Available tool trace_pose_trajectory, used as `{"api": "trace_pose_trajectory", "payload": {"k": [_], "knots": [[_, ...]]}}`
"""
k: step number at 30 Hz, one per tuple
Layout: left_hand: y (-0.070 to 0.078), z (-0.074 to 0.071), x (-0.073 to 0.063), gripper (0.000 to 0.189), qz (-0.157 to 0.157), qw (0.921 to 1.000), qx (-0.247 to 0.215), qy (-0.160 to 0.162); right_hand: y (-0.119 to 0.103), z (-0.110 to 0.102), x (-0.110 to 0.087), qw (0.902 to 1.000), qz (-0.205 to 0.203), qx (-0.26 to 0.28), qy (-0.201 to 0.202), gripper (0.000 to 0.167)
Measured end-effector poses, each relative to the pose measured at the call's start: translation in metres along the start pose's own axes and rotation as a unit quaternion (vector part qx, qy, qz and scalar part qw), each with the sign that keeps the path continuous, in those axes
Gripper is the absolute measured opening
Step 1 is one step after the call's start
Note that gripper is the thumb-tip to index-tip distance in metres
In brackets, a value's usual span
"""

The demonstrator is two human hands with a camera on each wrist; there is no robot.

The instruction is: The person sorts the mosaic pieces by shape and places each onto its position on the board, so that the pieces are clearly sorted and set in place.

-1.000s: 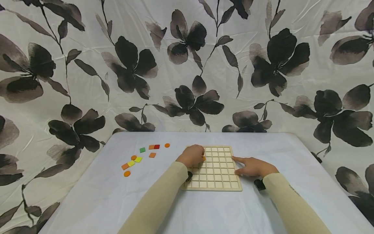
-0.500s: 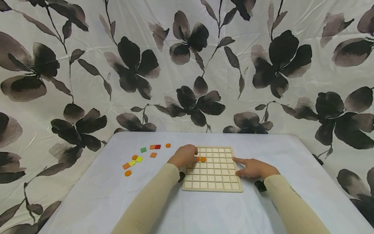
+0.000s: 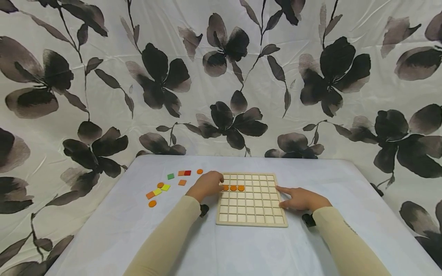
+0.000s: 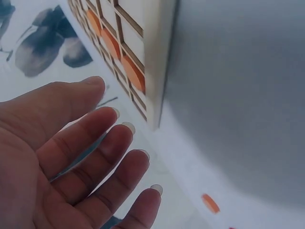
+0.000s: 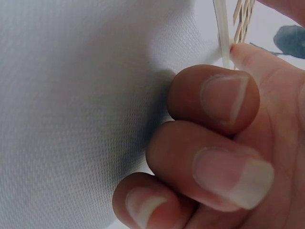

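Observation:
A wooden grid board lies on the table with three orange discs side by side in one row: the left disc, the middle disc and the right disc. My left hand is at the board's left edge, beside the leftmost disc. In the left wrist view its fingers are loosely bent, apart from the thumb, with nothing between them. At the right edge, my right hand touches the board with index finger and thumb. Its other fingers are curled beneath the palm, holding nothing.
Left of the board lie loose pieces: a green square, a red square, orange squares, yellow squares and orange discs. Behind the white table hangs a floral cloth.
My left hand has moved left across the board to its edge, and the row of orange discs has come into view one after another. The right hand stays at the board's right edge.

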State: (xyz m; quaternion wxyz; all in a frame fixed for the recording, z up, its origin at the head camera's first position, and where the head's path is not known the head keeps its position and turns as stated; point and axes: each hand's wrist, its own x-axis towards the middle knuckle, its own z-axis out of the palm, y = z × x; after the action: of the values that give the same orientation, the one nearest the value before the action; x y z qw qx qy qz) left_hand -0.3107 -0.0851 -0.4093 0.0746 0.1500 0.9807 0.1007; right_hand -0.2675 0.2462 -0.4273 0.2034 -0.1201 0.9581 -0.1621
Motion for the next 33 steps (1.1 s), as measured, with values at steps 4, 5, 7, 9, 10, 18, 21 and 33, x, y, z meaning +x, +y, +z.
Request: {"api": "trace_pose_trajectory", "payload": {"k": [4,5,7,9,10,18,21,33], "knots": [[-0.008,-0.003,-0.007,0.028,-0.010,0.9999,-0.004,0.001,0.000,0.000,0.001,1.0000,0.002,-0.001,-0.002,0.074],[-0.011,-0.004,-0.009,0.028,-0.011,0.9999,-0.003,0.002,0.000,0.001,0.001,1.0000,0.003,-0.001,-0.003,0.074],[-0.016,-0.005,-0.014,0.028,-0.014,0.9999,-0.003,0.001,0.000,0.001,0.002,1.0000,0.007,0.001,-0.005,0.074],[-0.022,-0.007,-0.018,0.028,-0.017,0.9999,0.000,0.002,0.000,0.002,0.003,0.9999,0.010,0.001,-0.006,0.074],[-0.024,-0.008,-0.021,0.028,-0.017,0.9999,0.001,0.003,0.001,0.002,0.003,0.9999,0.011,0.001,-0.006,0.074],[-0.052,-0.014,-0.040,0.030,-0.037,0.9993,0.001,0.003,0.000,-0.003,0.003,0.9999,0.006,-0.012,0.001,0.076],[-0.064,-0.016,-0.049,0.030,-0.053,0.9986,-0.005,-0.002,-0.001,-0.006,0.003,0.9999,0.004,-0.016,0.000,0.078],[-0.109,-0.024,-0.084,0.029,-0.091,0.9958,-0.007,-0.001,-0.006,-0.013,0.008,0.9999,0.009,-0.012,-0.004,0.080]]}}
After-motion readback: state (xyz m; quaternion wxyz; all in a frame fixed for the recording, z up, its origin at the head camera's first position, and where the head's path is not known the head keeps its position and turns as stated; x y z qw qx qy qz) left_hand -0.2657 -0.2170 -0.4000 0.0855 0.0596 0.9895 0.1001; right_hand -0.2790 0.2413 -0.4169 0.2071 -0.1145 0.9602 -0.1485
